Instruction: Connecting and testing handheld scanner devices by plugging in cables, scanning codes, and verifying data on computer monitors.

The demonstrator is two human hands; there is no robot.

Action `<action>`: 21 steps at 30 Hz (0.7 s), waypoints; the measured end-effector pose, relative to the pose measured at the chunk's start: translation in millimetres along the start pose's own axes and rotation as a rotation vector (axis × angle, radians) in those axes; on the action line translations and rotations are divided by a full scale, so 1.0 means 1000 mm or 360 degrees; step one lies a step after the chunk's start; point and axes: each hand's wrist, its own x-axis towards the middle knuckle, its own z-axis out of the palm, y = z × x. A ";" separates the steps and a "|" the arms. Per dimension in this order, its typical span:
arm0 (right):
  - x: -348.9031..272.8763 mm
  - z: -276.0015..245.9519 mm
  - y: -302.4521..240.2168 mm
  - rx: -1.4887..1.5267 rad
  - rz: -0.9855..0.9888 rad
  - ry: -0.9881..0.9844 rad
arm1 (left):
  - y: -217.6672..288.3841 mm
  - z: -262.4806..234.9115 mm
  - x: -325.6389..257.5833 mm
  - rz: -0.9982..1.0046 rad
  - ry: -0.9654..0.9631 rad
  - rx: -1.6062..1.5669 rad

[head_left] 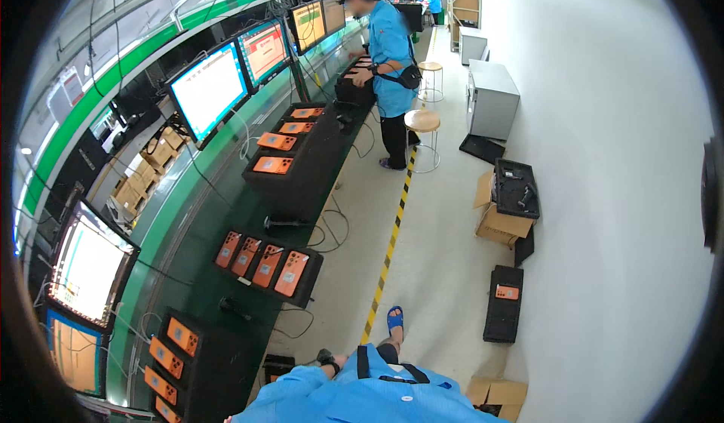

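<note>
Currently, the left hand (pixel 338 362) is held low at the near edge of the scene, just right of the bench (pixel 197 287). It is seen too small and too blurred for the spread of its fingers to be judged, and whether the dark shape beside it is gripped or worn cannot be told. The right hand is kept out of sight, so the state of its fingers cannot be told either.

Nearest on the bench, four orange phones (pixel 266 265) are laid side by side in a black tray (pixel 308 286), well apart from the left hand. To the near left, more orange phones (pixel 166 366) are set along a black stack (pixel 230 366); beyond the tray, four others (pixel 276 142) are carried by a far stack (pixel 283 189). Between tray and far stack, a dark handheld device (pixel 283 221) is laid down. Monitors (pixel 210 91) are lined along the left.

Farther off, a black box (pixel 354 91) is being handled by a co-worker in blue (pixel 390 42). On the floor at right, a single orange phone (pixel 507 292) is borne by another black tray (pixel 502 325).
</note>
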 end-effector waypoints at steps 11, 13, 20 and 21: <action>0.156 -0.131 -0.012 0.0221 -0.0064 0.0011 | 0.234 -0.088 0.166 0.0708 0.0167 0.0207; 0.212 -0.157 0.006 0.0151 -0.0245 0.0100 | 0.247 -0.116 0.180 0.0664 0.0228 -0.0009; 0.311 -0.320 -0.087 0.1630 0.0310 0.0358 | 0.222 -0.199 0.205 0.0110 0.0503 -0.0444; 0.329 -0.339 -0.109 0.1586 0.0220 0.0212 | 0.181 -0.181 0.216 0.0093 0.0552 -0.0658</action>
